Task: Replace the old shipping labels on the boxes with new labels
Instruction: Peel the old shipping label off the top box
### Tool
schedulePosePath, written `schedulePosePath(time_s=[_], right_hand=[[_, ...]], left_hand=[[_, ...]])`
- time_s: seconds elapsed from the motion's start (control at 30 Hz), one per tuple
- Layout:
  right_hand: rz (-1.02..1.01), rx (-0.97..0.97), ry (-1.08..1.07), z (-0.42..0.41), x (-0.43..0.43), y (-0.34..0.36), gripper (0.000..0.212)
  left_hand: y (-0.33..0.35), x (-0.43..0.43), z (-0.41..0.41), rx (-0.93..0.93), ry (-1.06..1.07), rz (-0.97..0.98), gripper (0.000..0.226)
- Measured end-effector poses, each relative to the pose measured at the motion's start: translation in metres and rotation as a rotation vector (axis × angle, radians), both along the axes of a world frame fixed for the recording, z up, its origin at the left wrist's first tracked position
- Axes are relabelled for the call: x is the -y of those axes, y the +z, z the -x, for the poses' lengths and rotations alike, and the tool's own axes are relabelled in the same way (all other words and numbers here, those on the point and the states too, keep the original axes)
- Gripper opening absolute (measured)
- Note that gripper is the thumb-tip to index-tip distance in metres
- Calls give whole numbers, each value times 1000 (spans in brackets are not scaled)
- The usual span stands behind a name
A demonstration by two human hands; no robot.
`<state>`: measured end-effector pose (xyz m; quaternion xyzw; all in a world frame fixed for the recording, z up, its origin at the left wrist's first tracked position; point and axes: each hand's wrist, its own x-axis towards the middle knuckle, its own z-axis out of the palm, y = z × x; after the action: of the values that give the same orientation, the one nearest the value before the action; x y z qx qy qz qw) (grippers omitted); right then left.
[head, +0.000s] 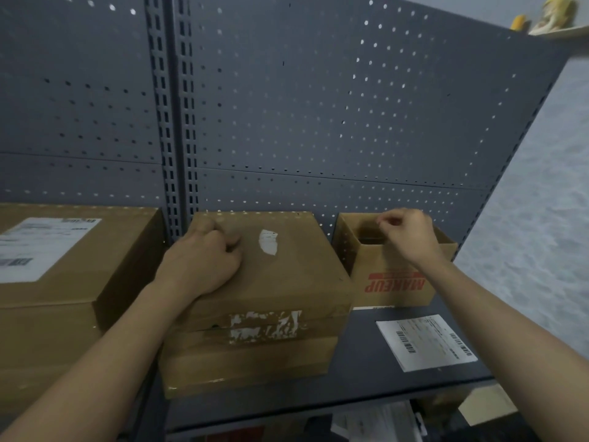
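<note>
left hand (204, 260) curled, resting on middle box (271, 282) | right hand (411, 234) pinched above open box (398, 282), cannot tell if it holds something | old label remnant (268, 242) just right of left hand | new label (427, 342) flat on shelf (360, 362), nearer right hand

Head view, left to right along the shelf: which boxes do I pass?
large box with intact label → middle box with torn label remnants → open MAKEUP box.
</note>
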<state>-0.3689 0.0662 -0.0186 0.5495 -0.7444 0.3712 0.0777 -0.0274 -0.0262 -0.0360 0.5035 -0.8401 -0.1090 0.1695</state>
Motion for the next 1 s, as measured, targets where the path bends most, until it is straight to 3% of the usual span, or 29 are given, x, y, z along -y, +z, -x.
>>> schedulePosePath(time_s=[0.13,0.27,0.4,1.0], right_hand=[[-7,-34,165,-23,-2,8,17],[-155,-238,463,-80,3,18,16],[-307,-407,626,-123,21,19,23],[-465,-843,649,-144,52,36,25]], left_hand=[[0,0,1,13,12,-8,47],[0,-1,2,33,10,10,46],[-1,-1,1,22,19,7,47],[-1,-2,0,-5,22,38,45]])
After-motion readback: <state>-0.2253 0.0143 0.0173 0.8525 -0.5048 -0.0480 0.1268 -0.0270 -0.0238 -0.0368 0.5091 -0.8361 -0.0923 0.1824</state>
